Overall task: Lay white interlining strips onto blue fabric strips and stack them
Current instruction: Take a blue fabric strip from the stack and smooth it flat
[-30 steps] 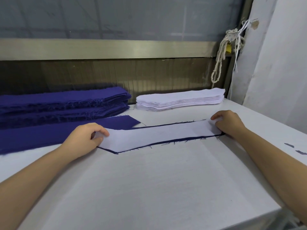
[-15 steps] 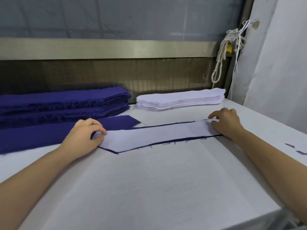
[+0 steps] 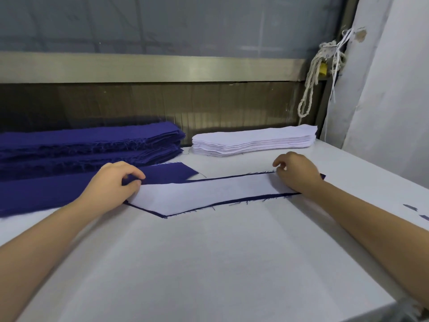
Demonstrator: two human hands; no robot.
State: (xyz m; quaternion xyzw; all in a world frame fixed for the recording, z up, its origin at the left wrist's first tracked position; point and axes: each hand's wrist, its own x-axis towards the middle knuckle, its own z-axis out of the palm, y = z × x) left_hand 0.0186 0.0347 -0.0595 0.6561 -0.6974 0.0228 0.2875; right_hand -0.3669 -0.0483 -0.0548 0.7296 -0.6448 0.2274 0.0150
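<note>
Head view: left hand (image 3: 111,185) fingers pinch, right hand (image 3: 298,174) fingers curl (grip unclear), aligning white interlining strip (image 3: 209,192) on blue fabric strip (image 3: 232,203); stacking presumably next.

The left arm (image 3: 46,242) and the right arm (image 3: 371,228) are both bare, from the wrist all the way to the edge of the picture. The left hand (image 3: 113,182) and the right hand (image 3: 299,173) are bare too. The arms look long, slim and smooth. The fingers (image 3: 133,173) are short and round at the tips.
</note>
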